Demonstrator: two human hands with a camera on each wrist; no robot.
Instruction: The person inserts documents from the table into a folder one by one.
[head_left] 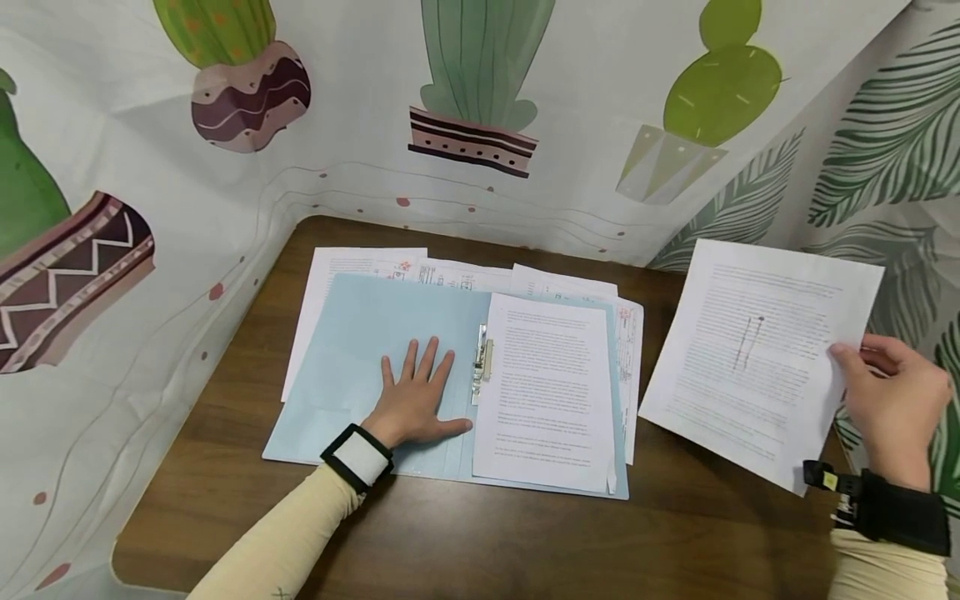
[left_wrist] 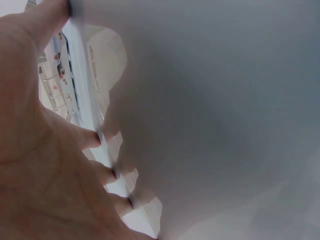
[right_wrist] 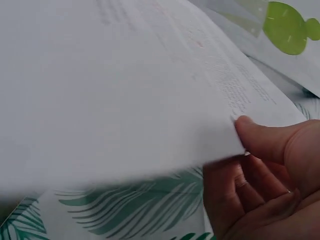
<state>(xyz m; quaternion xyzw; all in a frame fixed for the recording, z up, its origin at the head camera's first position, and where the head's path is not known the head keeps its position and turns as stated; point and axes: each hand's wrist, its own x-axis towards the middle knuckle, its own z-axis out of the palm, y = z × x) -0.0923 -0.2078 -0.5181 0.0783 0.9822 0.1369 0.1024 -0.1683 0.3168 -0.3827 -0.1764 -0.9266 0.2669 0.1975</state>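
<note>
A light blue folder lies spread on the table, with a metal clip along its spine. My left hand rests flat on the folder's left cover, fingers spread and thumb toward the clip. Printed pages lie on the right cover, their lower right corner slightly curled. Off to the right, my right hand pinches the right edge of a printed sheet between thumb and fingers. Dark reddish marks run down the middle of that sheet. In the right wrist view the thumb presses on the sheet's edge.
Several loose printed papers stick out from under the folder at its back and sides. The brown wooden table meets a cactus-print cloth behind it. Leaf-patterned cloth hangs on the right. Each wrist wears a black strap.
</note>
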